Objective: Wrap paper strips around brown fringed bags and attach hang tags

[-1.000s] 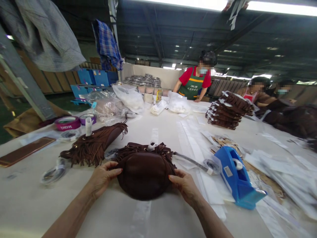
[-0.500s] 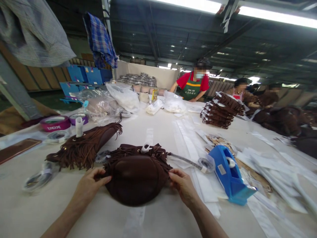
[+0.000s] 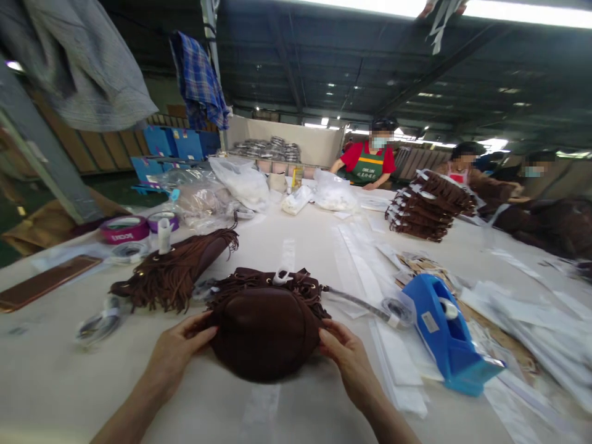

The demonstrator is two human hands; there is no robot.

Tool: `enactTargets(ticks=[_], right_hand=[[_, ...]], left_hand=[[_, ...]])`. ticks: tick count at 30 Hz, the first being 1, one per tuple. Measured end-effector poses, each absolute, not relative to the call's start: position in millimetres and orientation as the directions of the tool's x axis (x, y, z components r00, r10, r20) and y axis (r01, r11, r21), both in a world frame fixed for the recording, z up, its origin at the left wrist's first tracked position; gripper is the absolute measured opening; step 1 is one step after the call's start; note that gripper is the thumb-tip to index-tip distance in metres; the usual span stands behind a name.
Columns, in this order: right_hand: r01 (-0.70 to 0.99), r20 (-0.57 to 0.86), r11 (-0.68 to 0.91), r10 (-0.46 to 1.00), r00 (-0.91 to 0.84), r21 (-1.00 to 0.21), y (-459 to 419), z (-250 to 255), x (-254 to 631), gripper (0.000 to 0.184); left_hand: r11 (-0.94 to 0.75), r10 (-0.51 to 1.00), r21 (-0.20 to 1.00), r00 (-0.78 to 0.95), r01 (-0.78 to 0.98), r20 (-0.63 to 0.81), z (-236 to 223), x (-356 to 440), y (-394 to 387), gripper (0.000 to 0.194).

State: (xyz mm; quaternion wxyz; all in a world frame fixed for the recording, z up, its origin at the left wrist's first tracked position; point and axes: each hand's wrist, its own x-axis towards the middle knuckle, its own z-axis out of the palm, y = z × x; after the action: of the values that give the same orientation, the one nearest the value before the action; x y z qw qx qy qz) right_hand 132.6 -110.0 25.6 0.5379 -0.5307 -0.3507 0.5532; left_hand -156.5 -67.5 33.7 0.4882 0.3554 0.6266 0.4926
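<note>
A dark brown suede bag (image 3: pixel 266 327) with fringe lies on the white table (image 3: pixel 55 382) in front of me, its round bottom turned toward me. My left hand (image 3: pixel 178 351) grips the bag's left edge with curled fingers. My right hand (image 3: pixel 346 354) holds its right edge the same way. A white tag sticks up at the bag's far rim. A second fringed brown bag (image 3: pixel 178 271) lies just to the left, apart from my hands.
A blue tape dispenser (image 3: pixel 446 336) stands right of the bag among white paper strips. Tape rolls (image 3: pixel 124 229) and a phone (image 3: pixel 44 282) lie at the left. A stack of brown bags (image 3: pixel 428 206) sits far right. Other people work at the far side.
Both hands have shifted slightly along the bag's edges, and the bag's bottom has turned a little more toward me. The view has swung slightly.
</note>
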Motion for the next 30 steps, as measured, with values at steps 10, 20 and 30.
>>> enactTargets(ticks=[10, 20, 30], right_hand=[[-0.253, -0.219, -0.199, 0.974, 0.054, -0.947, -93.6, 30.7, 135.7, 0.032], [0.026, -0.09, -0.097, 0.976, 0.197, -0.995, -91.9, 12.9, 140.6, 0.021], [0.306, 0.073, 0.05, 0.995, 0.066, -0.951, -96.8, 0.7, 152.3, 0.02]], left_hand=[[0.166, 0.93, 0.98, -0.313, -0.105, -0.191, 45.5, -144.5, -53.8, 0.028], [0.175, 0.962, 0.982, -0.223, 0.071, -0.155, 33.7, -155.9, -51.1, 0.019], [-0.098, 0.988, 0.87, -0.058, 0.482, 0.144, 18.7, -168.5, -57.9, 0.018]])
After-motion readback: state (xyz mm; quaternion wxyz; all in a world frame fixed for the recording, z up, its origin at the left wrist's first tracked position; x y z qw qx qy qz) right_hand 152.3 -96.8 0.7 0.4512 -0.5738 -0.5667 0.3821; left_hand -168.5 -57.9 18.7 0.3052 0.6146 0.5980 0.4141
